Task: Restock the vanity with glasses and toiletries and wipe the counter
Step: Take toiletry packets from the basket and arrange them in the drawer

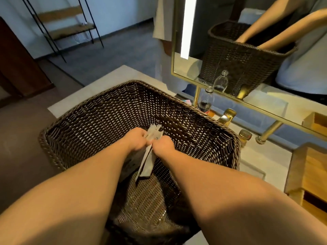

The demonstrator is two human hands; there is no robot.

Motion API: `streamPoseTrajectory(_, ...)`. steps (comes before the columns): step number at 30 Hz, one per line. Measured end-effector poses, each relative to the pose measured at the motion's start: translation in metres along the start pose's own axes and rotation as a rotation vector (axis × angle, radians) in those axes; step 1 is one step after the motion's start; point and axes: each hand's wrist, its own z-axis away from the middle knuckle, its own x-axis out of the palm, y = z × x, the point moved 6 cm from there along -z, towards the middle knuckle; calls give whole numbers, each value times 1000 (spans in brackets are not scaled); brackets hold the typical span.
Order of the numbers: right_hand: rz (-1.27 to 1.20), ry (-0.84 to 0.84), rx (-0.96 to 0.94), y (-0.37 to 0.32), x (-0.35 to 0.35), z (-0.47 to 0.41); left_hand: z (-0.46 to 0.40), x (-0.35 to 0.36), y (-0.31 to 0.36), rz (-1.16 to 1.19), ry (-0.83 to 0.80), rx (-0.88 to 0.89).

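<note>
A large dark wicker basket (99, 117) stands on the pale vanity counter (123, 73). Both my arms reach down into it. My left hand (135, 139) and my right hand (163, 145) sit side by side and together grip a bundle of flat pale toiletry packets (147, 163). The packets stick up above my knuckles and hang down below my wrists. My fingers are curled round them and mostly hidden from view. The bottom of the basket is dark and what lies there is unclear.
A gold-framed mirror (208, 85) rises at the right, on gold legs. Behind the basket stand a clear bottle (206, 101), a gold tap (227, 116) and a small gold-capped jar (245, 136). A wooden box (307, 172) sits at the right edge.
</note>
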Motion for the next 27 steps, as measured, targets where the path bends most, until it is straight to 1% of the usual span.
streamPoseTrajectory(3, 146, 9, -60, -16, -13, 10, 6, -11, 15, -26, 73, 43)
streamPoseTrajectory(7, 184, 10, -104, -27, -31, 24, 16, -22, 27, 35, 87, 75)
streamPoseTrajectory(9, 139, 16, -130, -31, -41, 30, 21, -25, 28, 160, 90, 69)
streamPoseTrajectory(13, 33, 17, -231, -49, -58, 48, 36, -32, 36, 324, 81, 59)
streamPoseTrajectory(16, -100, 31, -334, -66, -73, 66, 54, -48, 56, 384, 151, 86)
streamPoseTrajectory(18, -175, 40, -413, -77, -85, 83, 69, -60, 72, 397, 226, 145)
streamPoseTrajectory(21, -248, 37, -559, -93, -110, 114, 95, -74, 95, 547, 281, 236)
streamPoseTrajectory(24, -275, 59, -679, -105, -146, 146, 127, -87, 130, 619, 341, 347)
streamPoseTrajectory(25, -285, 76, -711, -108, -160, 157, 137, -89, 145, 665, 320, 384)
streamPoseTrajectory(27, -304, 139, -754, -112, -192, 179, 158, -88, 178, 789, 199, 481)
